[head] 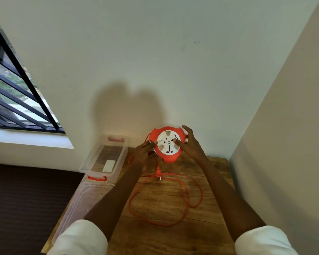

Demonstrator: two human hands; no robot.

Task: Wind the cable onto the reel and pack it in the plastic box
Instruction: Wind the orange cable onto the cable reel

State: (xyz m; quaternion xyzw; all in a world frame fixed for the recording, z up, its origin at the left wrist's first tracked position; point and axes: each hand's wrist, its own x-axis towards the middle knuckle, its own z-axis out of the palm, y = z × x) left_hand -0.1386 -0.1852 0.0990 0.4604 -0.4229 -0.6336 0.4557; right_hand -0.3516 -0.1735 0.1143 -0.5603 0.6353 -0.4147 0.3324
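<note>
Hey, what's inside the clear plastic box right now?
The plastic box is open, holding only a white label or card on its bottom; the wooden table shows through. No reel or cable inside.

Right of the clear plastic box (116,159), your way across the wooden table (173,240) is crossed by loose orange cable loops (173,199); the clear lid (77,205) lies just below the box.

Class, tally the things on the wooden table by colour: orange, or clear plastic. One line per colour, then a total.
Orange: 2, the reel and its cable
Clear plastic: 2, the box and its lid
Total: 4
</note>
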